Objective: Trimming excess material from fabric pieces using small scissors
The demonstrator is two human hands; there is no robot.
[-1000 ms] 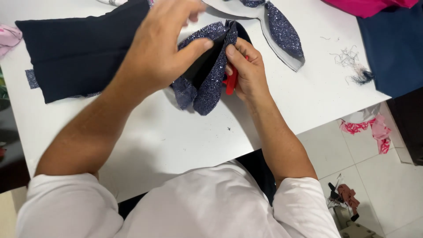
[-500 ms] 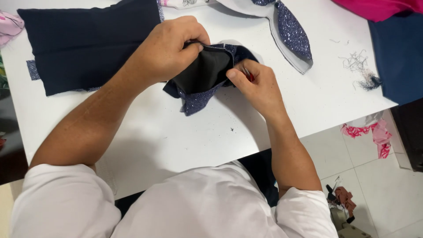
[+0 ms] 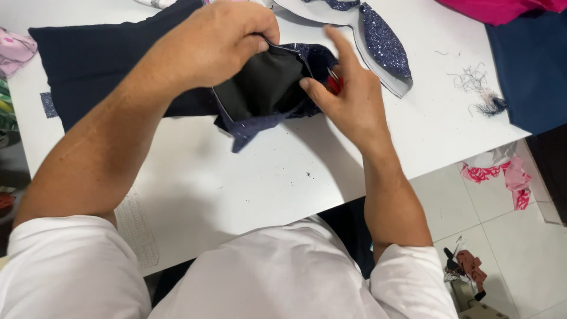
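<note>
Two hands work one small piece here, and that closeness is the risk. Your left hand [image 3: 221,41] is closed around the upper edge of the dark, glitter-faced fabric piece [image 3: 266,94], holding it up off the white table [image 3: 283,177] with its dull lining turned towards you. Your right hand [image 3: 348,100] pinches a small red-handled snipper [image 3: 334,84], its metal tip right at the fabric's edge, forefinger stretched out above it. I cannot tell whether the blades are parted. If the tip wanders, I judge it could nick the lining or the seam instead of a loose thread. Your left fingertips sit near that tip, so a slip could catch them. Glitter may shed and make your grip less sure. The loose threads [image 3: 472,80] and the glitter strip on white backing [image 3: 384,44] lie well apart, out of harm's way.
</note>
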